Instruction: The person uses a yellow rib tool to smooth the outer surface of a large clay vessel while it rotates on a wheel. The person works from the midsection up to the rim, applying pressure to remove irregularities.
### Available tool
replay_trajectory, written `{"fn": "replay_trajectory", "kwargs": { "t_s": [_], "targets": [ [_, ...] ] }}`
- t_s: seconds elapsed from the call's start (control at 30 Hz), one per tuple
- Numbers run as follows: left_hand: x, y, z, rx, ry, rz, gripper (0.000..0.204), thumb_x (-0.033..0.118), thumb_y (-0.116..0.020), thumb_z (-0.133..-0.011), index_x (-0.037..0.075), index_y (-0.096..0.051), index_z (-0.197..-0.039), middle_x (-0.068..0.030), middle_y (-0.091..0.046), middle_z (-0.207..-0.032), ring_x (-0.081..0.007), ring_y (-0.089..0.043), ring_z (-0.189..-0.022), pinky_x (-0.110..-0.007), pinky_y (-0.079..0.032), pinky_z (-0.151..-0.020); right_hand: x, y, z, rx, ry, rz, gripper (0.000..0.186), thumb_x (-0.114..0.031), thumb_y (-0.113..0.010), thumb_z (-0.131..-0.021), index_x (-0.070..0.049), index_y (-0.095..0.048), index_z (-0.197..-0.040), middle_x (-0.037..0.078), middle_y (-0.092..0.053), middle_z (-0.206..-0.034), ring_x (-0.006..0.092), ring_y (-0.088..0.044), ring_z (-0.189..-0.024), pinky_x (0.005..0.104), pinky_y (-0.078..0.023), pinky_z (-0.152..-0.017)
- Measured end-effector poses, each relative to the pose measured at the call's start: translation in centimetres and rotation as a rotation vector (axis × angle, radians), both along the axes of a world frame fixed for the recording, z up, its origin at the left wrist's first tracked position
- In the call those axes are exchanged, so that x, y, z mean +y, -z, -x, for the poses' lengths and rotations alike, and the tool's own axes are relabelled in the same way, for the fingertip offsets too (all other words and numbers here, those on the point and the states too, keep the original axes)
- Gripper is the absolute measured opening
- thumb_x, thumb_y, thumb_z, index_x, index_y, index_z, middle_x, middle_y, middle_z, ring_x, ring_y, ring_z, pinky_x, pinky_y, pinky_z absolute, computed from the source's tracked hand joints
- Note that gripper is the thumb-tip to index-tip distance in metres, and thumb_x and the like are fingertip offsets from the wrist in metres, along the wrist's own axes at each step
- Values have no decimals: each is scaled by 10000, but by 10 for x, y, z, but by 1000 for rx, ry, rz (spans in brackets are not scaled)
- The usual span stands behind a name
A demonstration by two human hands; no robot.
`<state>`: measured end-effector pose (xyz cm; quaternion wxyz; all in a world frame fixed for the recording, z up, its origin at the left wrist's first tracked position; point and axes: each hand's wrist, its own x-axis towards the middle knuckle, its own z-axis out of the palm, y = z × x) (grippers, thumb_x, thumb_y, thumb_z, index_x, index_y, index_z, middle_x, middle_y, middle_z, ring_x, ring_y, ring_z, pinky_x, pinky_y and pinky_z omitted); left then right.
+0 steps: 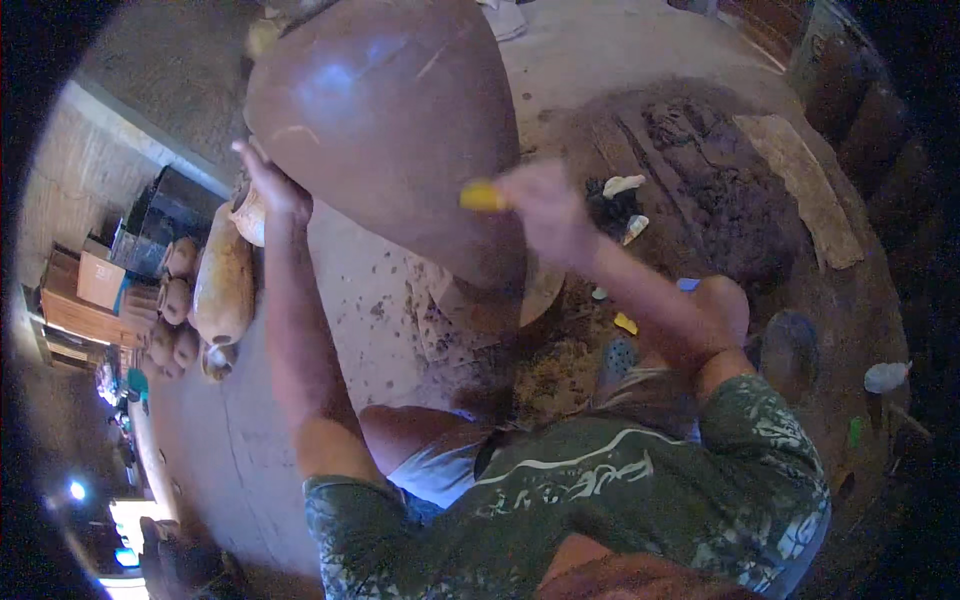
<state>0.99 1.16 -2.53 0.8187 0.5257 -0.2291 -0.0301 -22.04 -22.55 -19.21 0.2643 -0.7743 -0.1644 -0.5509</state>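
Observation:
A large brown clay pot [400, 130] stands in front of me, wide above and narrowing toward its base, with a wet shine on its upper left. My left hand [272, 190] lies along the pot's left side, fingers stretched out and nothing held. On the other side, my right hand [550, 210] is blurred by motion. Its fingers are closed around a small yellow tool [482, 195] at the pot's lower right wall. Whether the tool touches the clay, I cannot tell.
Dark clay [720, 190] lies heaped on the right beside a flat board [805, 190]. A yellow piece [626, 323] and a white lump [624, 185] lie near my right arm. Several smaller pots [175, 300] and a long pale vessel [223, 280] occupy the left.

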Motion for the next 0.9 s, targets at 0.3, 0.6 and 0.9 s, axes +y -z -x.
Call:
{"fn": "replay_trajectory", "kwargs": {
  "t_s": [0.3, 0.6, 0.9],
  "targets": [
    [-5, 5, -2, -6, -63, -51, 863, 751, -162, -1017, 122, -351, -1576, -122, -482, -1517, -317, -500, -1351, -470, -433, -1130, -13, -150, -55, -205, 208, -240, 284, -81, -590, -923, -48, -721, -1173, 180, -712, -1018, 336, -691, -944, 445, -529, -832],
    [9, 11, -10, -14, -5, -57, 868, 752, -160, -1016, 97, -432, -1516, -126, -570, -1420, -312, -561, -1273, -492, -486, -1063, 2, -17, -8, -25, 43, 220, 241, -3, -646, -889, -73, -749, -1095, 88, -700, -1058, 298, -643, -1004, 431, -533, -902],
    [12, 48, -66, -252, -91, -255, 722, 657, -297, -1051, 88, -482, -1455, -118, -625, -1309, -287, -611, -1195, -442, -520, -1022, -7, -139, -50, -144, 253, -188, 242, -66, -695, -911, -92, -749, -1145, 101, -694, -1037, 314, -655, -976, 427, -538, -866]
  ]
}}
